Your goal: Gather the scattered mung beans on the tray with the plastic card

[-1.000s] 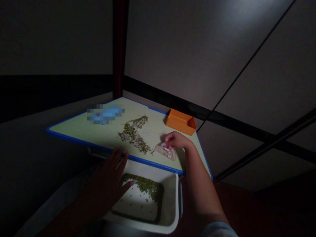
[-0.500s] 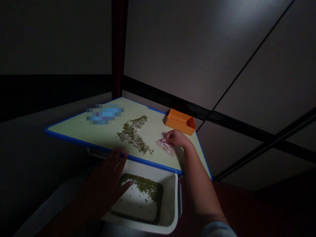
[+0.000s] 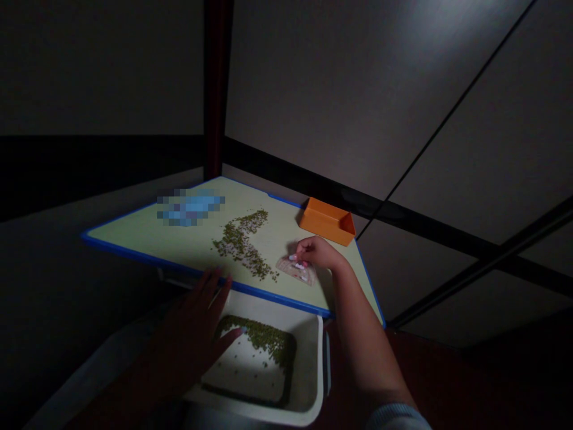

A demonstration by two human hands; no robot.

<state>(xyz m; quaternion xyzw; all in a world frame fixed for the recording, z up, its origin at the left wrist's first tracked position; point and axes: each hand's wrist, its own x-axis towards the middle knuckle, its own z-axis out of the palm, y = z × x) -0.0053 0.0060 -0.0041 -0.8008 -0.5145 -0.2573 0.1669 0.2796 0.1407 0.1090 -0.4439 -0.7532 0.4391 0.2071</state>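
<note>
My right hand (image 3: pixel 319 252) pinches a clear, pinkish protractor (image 3: pixel 290 268) with a printed pattern, held against the pale tabletop (image 3: pixel 286 218). Left of the protractor lies a loose, uneven spread of small green beans (image 3: pixel 244 246), a short gap away from it. My left hand (image 3: pixel 192 325), dark in shadow, has its fingers spread. Its fingertips are at the table's blue near edge, and the thumb reaches over a white plastic bin (image 3: pixel 317 370). More green beans (image 3: pixel 268 341) lie in that bin, thickest along its far side and far right corner.
An orange open box (image 3: pixel 326 230) stands at the table's far right edge, beyond my right hand. A blurred-out blue patch (image 3: pixel 190 207) is on the left of the tabletop. Walls or panels close in behind the table. The bin sits below the near edge.
My right hand has shifted slightly left and turned the protractor, so its edge now lies closer to the spread beans. My left hand has stayed in place.
</note>
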